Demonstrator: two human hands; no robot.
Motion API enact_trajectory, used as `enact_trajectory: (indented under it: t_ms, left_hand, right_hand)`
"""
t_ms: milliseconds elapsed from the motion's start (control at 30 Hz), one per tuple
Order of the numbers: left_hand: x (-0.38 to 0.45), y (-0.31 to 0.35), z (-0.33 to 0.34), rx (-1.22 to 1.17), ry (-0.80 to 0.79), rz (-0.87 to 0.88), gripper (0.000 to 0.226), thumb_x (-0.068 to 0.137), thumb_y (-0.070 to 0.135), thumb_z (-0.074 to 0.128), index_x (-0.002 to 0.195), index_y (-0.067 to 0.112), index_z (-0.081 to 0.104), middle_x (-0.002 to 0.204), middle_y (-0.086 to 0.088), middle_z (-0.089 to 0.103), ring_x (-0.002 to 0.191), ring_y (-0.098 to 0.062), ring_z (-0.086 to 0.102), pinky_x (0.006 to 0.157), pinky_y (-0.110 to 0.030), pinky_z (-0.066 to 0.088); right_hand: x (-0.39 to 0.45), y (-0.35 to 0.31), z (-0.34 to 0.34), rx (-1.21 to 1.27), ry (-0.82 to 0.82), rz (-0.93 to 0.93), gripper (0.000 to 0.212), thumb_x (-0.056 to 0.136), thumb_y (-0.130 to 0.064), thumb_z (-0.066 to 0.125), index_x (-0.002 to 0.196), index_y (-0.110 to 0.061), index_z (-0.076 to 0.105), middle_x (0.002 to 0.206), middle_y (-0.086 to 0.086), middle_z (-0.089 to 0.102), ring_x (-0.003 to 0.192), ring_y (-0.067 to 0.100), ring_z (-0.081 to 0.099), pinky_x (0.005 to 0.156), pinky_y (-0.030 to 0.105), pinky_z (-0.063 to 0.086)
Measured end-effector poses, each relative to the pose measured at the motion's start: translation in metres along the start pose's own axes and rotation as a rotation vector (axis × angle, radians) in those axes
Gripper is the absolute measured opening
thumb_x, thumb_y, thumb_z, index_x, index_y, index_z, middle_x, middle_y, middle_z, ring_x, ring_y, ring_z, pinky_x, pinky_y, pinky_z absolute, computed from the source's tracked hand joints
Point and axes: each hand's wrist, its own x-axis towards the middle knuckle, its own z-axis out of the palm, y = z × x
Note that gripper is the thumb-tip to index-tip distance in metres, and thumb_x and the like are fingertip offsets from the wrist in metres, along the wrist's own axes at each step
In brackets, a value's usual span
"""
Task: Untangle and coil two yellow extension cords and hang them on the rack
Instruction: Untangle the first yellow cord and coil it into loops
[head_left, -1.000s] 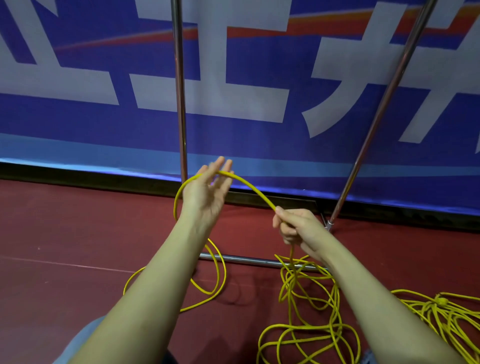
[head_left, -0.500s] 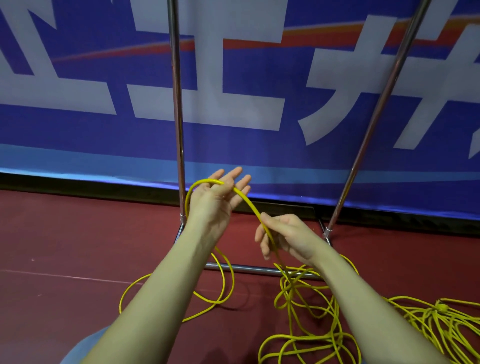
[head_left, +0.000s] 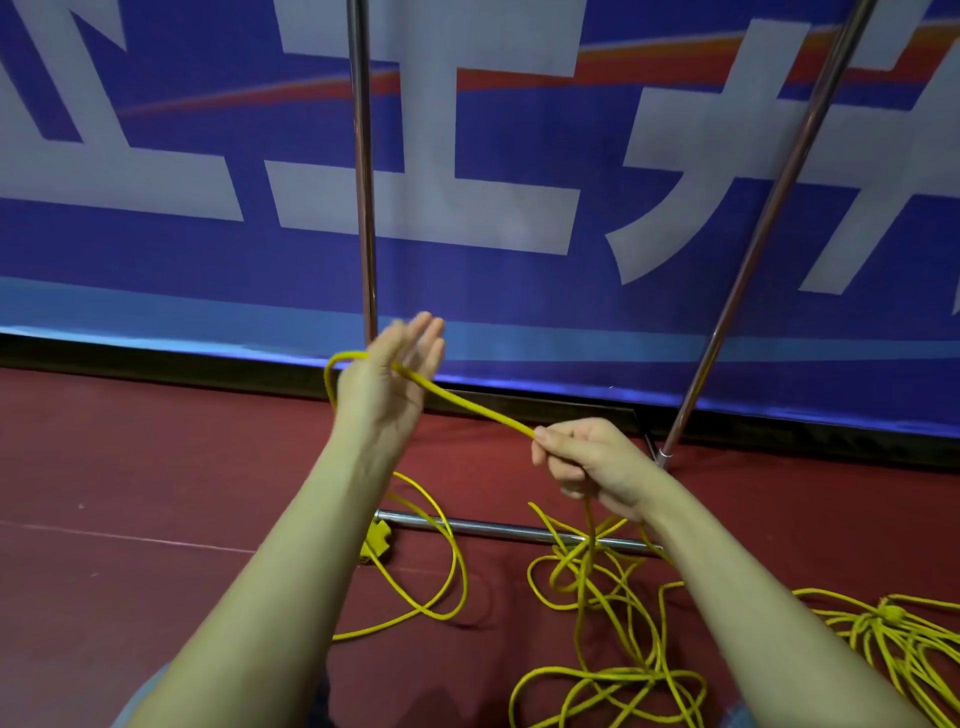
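The right hand (head_left: 587, 462) pinches the thin yellow extension cord (head_left: 467, 408), which runs up-left over the flat, straight-fingered left hand (head_left: 387, 379) — its slack tangled on the dark red floor (head_left: 130, 493) below.

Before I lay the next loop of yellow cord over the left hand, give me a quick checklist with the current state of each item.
1. Left hand open, cord draped across the palm: ok.
2. Right hand has a firm grip on the cord: ok, fingers pinch it.
3. Span between the two hands free of knots: ok.
4. Slack below the right hand free to feed: not ok, it drops into a tangled pile on the floor.
5. Cord clear of the rack's base bar: not ok, strands cross it.
6. Second cord bundle separate from this one: cannot tell.
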Motion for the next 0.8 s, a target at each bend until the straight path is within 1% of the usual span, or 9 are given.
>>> enact_trajectory:
  t_ms: [67, 133, 200, 300, 467, 533, 633, 733, 800]
  left_hand:
    - [-0.008, -0.013, 0.004, 0.062, -0.04, -0.092, 0.035, 0.094, -0.004, 0.046, 0.128, -0.004, 0.038, 0.093, -0.019, 0.07, 0.077, -0.024, 0.072, 0.066, -0.029, 0.059]
    - [-0.017, -0.024, 0.007, 0.141, -0.096, -0.164, 0.018, 0.095, -0.006, 0.041, 0.111, 0.003, 0.04, 0.106, -0.027, 0.064, 0.076, -0.027, 0.071, 0.066, -0.032, 0.06]
    - [-0.022, -0.028, 0.01, 0.159, -0.121, -0.21, 0.012, 0.098, -0.004, 0.035, 0.106, 0.003, 0.04, 0.112, -0.031, 0.06, 0.079, -0.028, 0.069, 0.068, -0.036, 0.058]
    - [-0.018, -0.024, 0.008, 0.135, -0.124, -0.175, 0.015, 0.099, -0.003, 0.032, 0.111, 0.001, 0.041, 0.098, -0.024, 0.064, 0.082, -0.029, 0.069, 0.072, -0.039, 0.055]
    - [-0.007, -0.009, 0.003, 0.132, -0.081, -0.074, 0.018, 0.101, -0.001, 0.03, 0.102, 0.006, 0.046, 0.104, -0.019, 0.063, 0.085, -0.027, 0.068, 0.074, -0.04, 0.055]
    - [0.0, 0.001, -0.001, 0.068, -0.053, -0.031, 0.017, 0.101, -0.001, 0.03, 0.103, 0.006, 0.046, 0.105, -0.018, 0.061, 0.085, -0.027, 0.067, 0.07, -0.039, 0.054]
    - [0.007, 0.015, -0.009, -0.011, -0.006, 0.05, 0.015, 0.1, -0.003, 0.034, 0.107, 0.004, 0.045, 0.106, -0.018, 0.062, 0.087, -0.027, 0.068, 0.068, -0.038, 0.055]
    - [0.014, 0.013, -0.017, -0.079, 0.078, 0.105, 0.025, 0.1, -0.002, 0.035, 0.125, 0.0, 0.038, 0.114, -0.019, 0.06, 0.092, -0.027, 0.067, 0.068, -0.034, 0.056]
    - [0.015, 0.003, -0.018, -0.036, 0.093, 0.071, 0.034, 0.102, 0.006, 0.036, 0.134, -0.003, 0.035, 0.114, -0.015, 0.061, 0.09, -0.023, 0.067, 0.066, -0.031, 0.058]
  right_hand:
    - [0.0, -0.01, 0.007, -0.016, 0.008, -0.033, 0.031, 0.095, -0.023, 0.047, 0.069, -0.006, 0.055, 0.038, -0.005, 0.031, 0.037, 0.008, 0.02, 0.044, 0.022, 0.017]
    - [0.0, -0.02, 0.012, 0.002, 0.029, -0.066, 0.032, 0.096, -0.021, 0.046, 0.07, -0.006, 0.055, 0.038, -0.005, 0.033, 0.033, 0.007, 0.02, 0.042, 0.021, 0.019]
    - [0.001, -0.023, 0.013, 0.026, 0.033, -0.09, 0.031, 0.095, -0.022, 0.047, 0.071, -0.006, 0.056, 0.039, -0.003, 0.036, 0.031, 0.006, 0.02, 0.04, 0.02, 0.021]
    - [0.002, -0.015, 0.013, 0.029, -0.021, -0.093, 0.03, 0.088, -0.029, 0.052, 0.072, -0.005, 0.058, 0.042, 0.0, 0.044, 0.031, 0.008, 0.031, 0.04, 0.02, 0.025]
    - [0.006, 0.015, 0.006, -0.031, -0.122, 0.053, 0.032, 0.083, -0.037, 0.055, 0.074, -0.006, 0.061, 0.053, 0.004, 0.056, 0.048, 0.014, 0.05, 0.051, 0.021, 0.04]
    - [0.005, 0.026, -0.001, -0.093, -0.132, 0.11, 0.031, 0.086, -0.035, 0.059, 0.074, -0.007, 0.063, 0.056, 0.004, 0.058, 0.051, 0.013, 0.053, 0.054, 0.022, 0.042]
    - [0.003, 0.03, -0.007, -0.098, -0.086, 0.131, 0.028, 0.093, -0.023, 0.051, 0.075, -0.005, 0.062, 0.055, 0.003, 0.057, 0.049, 0.009, 0.051, 0.053, 0.02, 0.042]
    - [0.002, 0.024, -0.005, -0.1, -0.043, 0.101, 0.031, 0.098, -0.016, 0.044, 0.074, -0.005, 0.061, 0.052, 0.0, 0.054, 0.043, 0.005, 0.046, 0.047, 0.015, 0.038]
    - [0.003, 0.019, -0.004, -0.077, -0.018, 0.083, 0.031, 0.098, -0.017, 0.045, 0.073, -0.005, 0.061, 0.049, 0.0, 0.052, 0.041, 0.007, 0.043, 0.044, 0.016, 0.035]
